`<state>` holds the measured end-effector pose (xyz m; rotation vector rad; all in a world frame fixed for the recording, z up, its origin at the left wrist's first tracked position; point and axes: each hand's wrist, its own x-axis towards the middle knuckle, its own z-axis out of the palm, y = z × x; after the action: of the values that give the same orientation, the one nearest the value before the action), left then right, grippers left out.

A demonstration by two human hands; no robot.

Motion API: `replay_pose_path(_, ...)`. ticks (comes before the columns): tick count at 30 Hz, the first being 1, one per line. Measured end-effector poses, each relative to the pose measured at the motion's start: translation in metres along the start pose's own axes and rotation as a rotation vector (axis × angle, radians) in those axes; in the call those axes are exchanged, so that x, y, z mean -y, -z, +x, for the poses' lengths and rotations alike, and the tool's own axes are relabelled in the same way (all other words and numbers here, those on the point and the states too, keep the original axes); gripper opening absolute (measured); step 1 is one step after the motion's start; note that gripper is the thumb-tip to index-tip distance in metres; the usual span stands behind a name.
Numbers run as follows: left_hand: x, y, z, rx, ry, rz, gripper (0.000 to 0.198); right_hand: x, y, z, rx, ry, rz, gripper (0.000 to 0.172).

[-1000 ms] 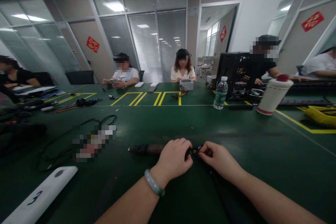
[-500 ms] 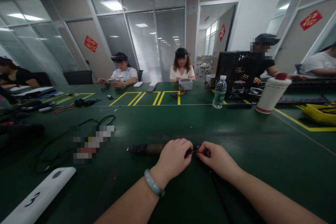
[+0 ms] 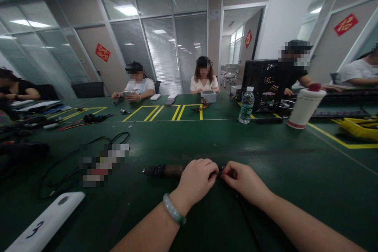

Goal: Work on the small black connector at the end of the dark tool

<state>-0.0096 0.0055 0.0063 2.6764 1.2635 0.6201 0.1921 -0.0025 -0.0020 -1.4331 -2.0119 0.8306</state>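
Observation:
A dark cylindrical tool body [image 3: 163,171] with a small metal tip at its left end lies across the green mat [image 3: 295,157]. My left hand [image 3: 197,179] grips its right end, with a pale green bangle [image 3: 173,209] on the wrist. My right hand [image 3: 243,181] pinches a small dark connector [image 3: 222,171] where the hands meet, and the fingers hide most of it. A black cable [image 3: 248,220] runs from there toward me.
A white strip marked 3 [image 3: 47,222] lies at the near left, with looped black cable [image 3: 115,139] beyond it. A water bottle [image 3: 247,105], a white bottle [image 3: 305,109] and a black crate [image 3: 262,84] stand farther along the bench. Several people sit around it.
My hands stay together on the tool with only slight shifts. The whole view has tilted a little as my head moved.

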Motion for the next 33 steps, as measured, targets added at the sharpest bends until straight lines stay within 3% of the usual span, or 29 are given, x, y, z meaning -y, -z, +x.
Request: replay_pose_path(33,-0.0031,0.0015,-0.0009,-0.024,0.079,-0.012,0.015,-0.0025,-0.0011,0.0008,0.021,0.003,-0.011,0.005)
